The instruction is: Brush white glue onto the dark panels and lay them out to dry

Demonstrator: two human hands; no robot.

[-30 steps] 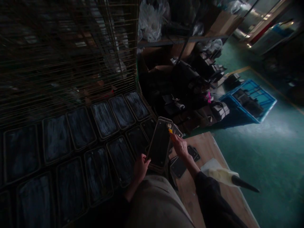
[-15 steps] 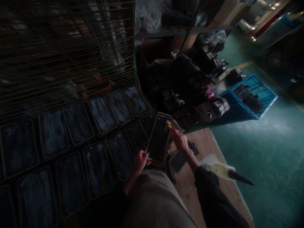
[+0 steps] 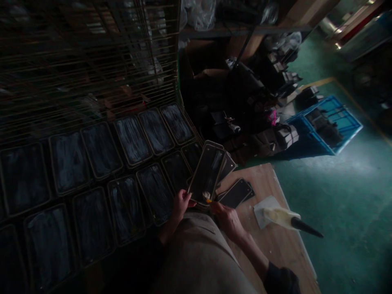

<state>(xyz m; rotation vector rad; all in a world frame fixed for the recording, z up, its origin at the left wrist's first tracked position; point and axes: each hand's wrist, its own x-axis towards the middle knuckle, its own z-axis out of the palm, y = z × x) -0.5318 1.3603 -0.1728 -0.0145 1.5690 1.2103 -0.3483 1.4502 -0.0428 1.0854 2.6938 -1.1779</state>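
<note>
My left hand point(image 3: 183, 203) grips the lower left edge of a dark rectangular panel point(image 3: 206, 171) with rounded corners and a pale rim. Pinched in my right hand point(image 3: 226, 216) is a small brush point(image 3: 207, 197) with a yellow-orange handle. Its pale bristles touch the panel's face near the lower end. A wet-looking streak runs down the right side of that face. Other panels point(image 3: 229, 166) lie under the held one, partly hidden by it. Further dark panels point(image 3: 236, 193) rest on the wooden board point(image 3: 275, 245) beside my right hand.
Rows of panels with whitish streaks point(image 3: 133, 139) lie to the left, before a wire rack point(image 3: 122, 53). On the board's right edge lies a pale bottle with a black nozzle point(image 3: 284, 218). A blue crate point(image 3: 330, 126) stands on the green floor. Dark bundled pieces point(image 3: 288, 136) crowd behind.
My right hand has drawn the brush down from the panel's upper right to its lower end, leaving a streak. My left hand keeps its hold. The view has shifted slightly.
</note>
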